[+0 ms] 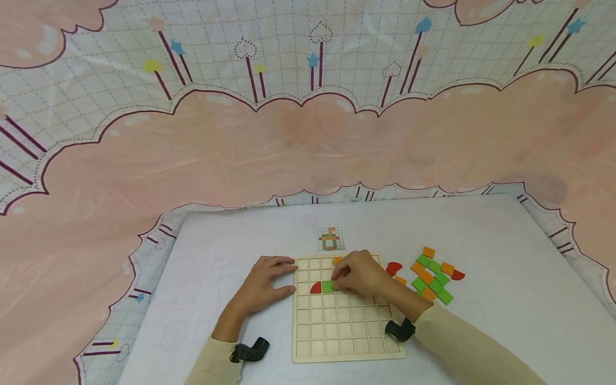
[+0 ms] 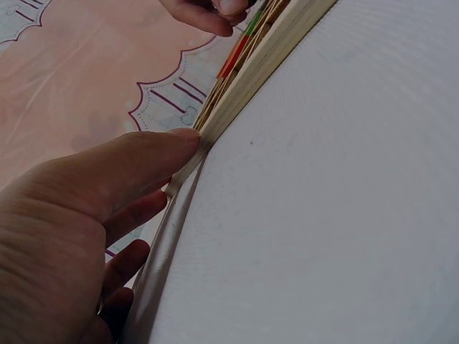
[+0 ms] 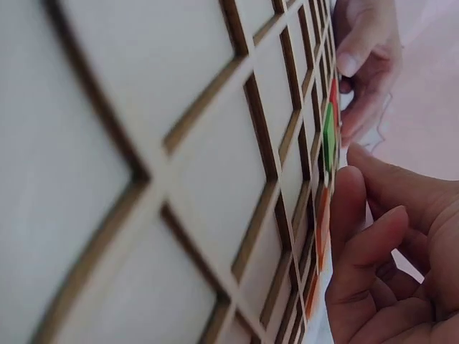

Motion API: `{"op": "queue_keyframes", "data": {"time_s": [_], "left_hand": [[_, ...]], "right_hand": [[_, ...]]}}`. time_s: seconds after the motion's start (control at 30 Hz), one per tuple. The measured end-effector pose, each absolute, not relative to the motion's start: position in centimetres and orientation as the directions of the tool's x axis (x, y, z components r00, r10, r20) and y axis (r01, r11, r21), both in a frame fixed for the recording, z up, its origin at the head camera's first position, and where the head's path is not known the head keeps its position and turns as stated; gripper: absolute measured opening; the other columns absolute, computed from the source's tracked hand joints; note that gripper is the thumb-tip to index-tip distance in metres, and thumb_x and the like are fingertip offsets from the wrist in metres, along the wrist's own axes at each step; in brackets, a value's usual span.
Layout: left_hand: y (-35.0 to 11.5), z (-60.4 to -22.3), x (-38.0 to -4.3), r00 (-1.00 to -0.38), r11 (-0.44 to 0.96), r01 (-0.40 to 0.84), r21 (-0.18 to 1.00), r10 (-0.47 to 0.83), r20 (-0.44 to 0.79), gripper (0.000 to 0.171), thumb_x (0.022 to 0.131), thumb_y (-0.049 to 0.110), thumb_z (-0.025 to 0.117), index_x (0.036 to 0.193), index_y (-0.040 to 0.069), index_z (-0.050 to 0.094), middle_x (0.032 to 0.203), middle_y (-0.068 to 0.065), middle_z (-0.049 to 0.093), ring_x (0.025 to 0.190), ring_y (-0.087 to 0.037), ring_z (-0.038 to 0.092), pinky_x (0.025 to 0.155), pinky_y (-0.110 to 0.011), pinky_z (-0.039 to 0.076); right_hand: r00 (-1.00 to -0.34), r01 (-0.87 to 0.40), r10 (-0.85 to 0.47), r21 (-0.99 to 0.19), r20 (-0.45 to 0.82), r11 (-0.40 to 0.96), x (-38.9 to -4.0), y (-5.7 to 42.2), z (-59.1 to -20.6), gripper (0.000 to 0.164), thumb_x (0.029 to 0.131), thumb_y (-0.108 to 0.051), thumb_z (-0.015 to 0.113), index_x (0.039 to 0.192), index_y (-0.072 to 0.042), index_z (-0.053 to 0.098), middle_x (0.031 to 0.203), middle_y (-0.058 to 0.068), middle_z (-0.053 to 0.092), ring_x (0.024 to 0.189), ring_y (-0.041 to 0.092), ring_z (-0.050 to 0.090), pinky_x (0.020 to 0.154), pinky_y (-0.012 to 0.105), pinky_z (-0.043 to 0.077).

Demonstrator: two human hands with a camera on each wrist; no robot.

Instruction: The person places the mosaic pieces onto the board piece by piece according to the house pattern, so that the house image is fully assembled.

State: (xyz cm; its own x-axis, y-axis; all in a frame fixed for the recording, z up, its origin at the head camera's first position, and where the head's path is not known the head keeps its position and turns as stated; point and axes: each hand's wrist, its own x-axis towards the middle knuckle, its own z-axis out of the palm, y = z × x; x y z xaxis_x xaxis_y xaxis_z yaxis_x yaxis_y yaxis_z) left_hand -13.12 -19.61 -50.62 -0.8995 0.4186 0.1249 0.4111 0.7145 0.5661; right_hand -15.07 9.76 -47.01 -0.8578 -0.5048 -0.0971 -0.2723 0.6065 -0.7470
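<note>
A wooden grid board (image 1: 317, 331) lies on the white table. My left hand (image 1: 262, 283) is at its left side, fingers apart, with thumb and a fingertip right at the edge; the left wrist view shows the thumb tip (image 2: 188, 136) against the rim. My right hand (image 1: 361, 272) is over the upper part of the board, fingers bent and tips close together beside a green square tile (image 1: 328, 287). I cannot tell whether they pinch a tile. Left of the green tile sits a red quarter-round tile (image 1: 316, 288). An orange tile (image 1: 337, 261) in the top row is partly hidden by the right hand.
Beyond the board lies a small picture card (image 1: 331, 238) with a coloured grid pattern. Several green and orange square tiles (image 1: 427, 277) lie loose to the right, with a red quarter-round tile (image 1: 457, 275) among them. Another red tile (image 1: 394, 268) is near the right forearm.
</note>
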Motion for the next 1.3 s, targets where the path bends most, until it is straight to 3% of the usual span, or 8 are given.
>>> {"op": "queue_keyframes", "data": {"time_s": [0.27, 0.53, 0.8, 1.13, 1.3], "left_hand": [[-19.7, -50.6, -13.1, -0.899, 0.716, 0.413, 0.563, 0.419, 0.126, 0.048, 0.085, 0.035, 0.082, 0.130, 0.020, 0.072, 0.140, 0.003, 0.062, 0.128, -0.025, 0.050, 0.107, -0.053, 0.042], [-19.7, -50.6, -13.1, -0.900, 0.719, 0.411, 0.560, 0.418, 0.124, 0.049, 0.085, 0.035, 0.082, 0.130, 0.020, 0.072, 0.140, 0.002, 0.062, 0.128, -0.025, 0.051, 0.108, -0.053, 0.042], [-19.7, -50.7, -13.1, -0.897, 0.711, 0.417, 0.566, 0.421, 0.131, 0.048, 0.085, 0.035, 0.082, 0.130, 0.020, 0.072, 0.140, 0.002, 0.062, 0.128, -0.024, 0.050, 0.107, -0.053, 0.042], [-19.7, -50.6, -13.1, -0.891, 0.702, 0.433, 0.566, 0.430, 0.148, 0.048, 0.085, 0.033, 0.082, 0.129, 0.018, 0.072, 0.140, 0.001, 0.063, 0.126, -0.025, 0.051, 0.106, -0.052, 0.042], [-19.7, -50.7, -13.2, -0.889, 0.700, 0.437, 0.565, 0.432, 0.152, 0.048, 0.085, 0.033, 0.082, 0.129, 0.018, 0.072, 0.139, 0.001, 0.063, 0.125, -0.025, 0.052, 0.105, -0.052, 0.043]], "right_hand": [[-0.834, -0.355, -0.551, -0.720, -0.044, 0.596, -15.6, 11.8, -46.6, 0.007, 0.081, -0.019, 0.087, 0.086, -0.017, 0.081, 0.079, -0.014, 0.072, 0.073, 0.004, 0.061, 0.068, 0.023, 0.051], [-0.832, -0.312, -0.547, -0.731, -0.099, 0.607, -15.9, 13.9, -46.1, 0.008, 0.086, -0.020, 0.083, 0.093, -0.017, 0.082, 0.089, -0.011, 0.074, 0.082, 0.010, 0.062, 0.075, 0.023, 0.052], [-0.810, -0.398, -0.585, -0.703, -0.032, 0.590, -16.6, 16.2, -45.7, 0.014, 0.086, -0.024, 0.084, 0.096, -0.015, 0.082, 0.089, -0.010, 0.073, 0.078, 0.008, 0.060, 0.071, 0.023, 0.052], [-0.822, -0.347, -0.563, -0.709, -0.084, 0.614, -17.1, 19.1, -44.6, 0.016, 0.090, -0.022, 0.079, 0.103, -0.012, 0.079, 0.097, -0.006, 0.073, 0.088, 0.012, 0.063, 0.077, 0.025, 0.055], [-0.840, -0.324, -0.530, -0.675, -0.118, 0.663, -17.4, 20.4, -44.4, 0.016, 0.092, -0.026, 0.077, 0.104, -0.017, 0.080, 0.101, -0.006, 0.073, 0.096, 0.016, 0.061, 0.082, 0.031, 0.052]]}}
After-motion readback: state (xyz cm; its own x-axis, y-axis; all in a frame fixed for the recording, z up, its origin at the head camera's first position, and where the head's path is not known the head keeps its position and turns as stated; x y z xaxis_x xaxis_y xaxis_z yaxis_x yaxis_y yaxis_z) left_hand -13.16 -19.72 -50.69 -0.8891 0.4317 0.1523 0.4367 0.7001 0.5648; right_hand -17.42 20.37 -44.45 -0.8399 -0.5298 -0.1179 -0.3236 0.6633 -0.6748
